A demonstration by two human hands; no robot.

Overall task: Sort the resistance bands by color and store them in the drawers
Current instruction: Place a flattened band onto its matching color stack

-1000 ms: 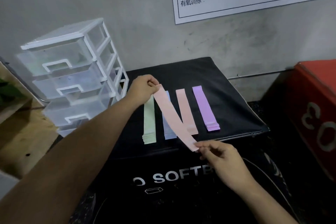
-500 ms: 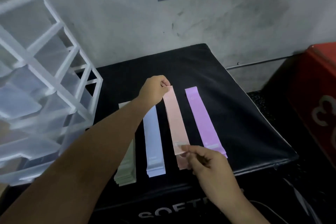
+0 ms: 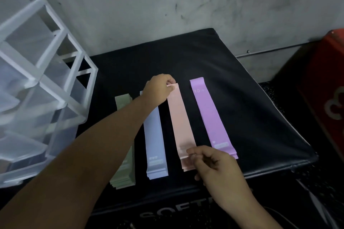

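**A:** What stands at my far left?

**B:** The drawers (image 3: 37, 80), clear with a white frame, at the left edge of the black pad (image 3: 242, 89).

**A:** And the bands?

**B:** 4 stacks lie side by side on the pad, none touching: green stack (image 3: 123, 174), blue stack (image 3: 155, 145), pink stack (image 3: 188, 167), purple stack (image 3: 210, 117). Your left forearm crosses over the green and blue ones.

**A:** My hands?

**B:** Your left hand (image 3: 160, 89) pinches the far end of the pink band (image 3: 181, 126), thumb against curled fingers. Your right hand (image 3: 217, 165) sits at the near end with its fingers curled. It is blurred there, but thumb and forefinger seem to nip the band's edge. The band lies flat along the top of the pink stack.

**A:** Farther right?

**B:** A red box (image 3: 325, 89), beside the pad at the frame's right edge.
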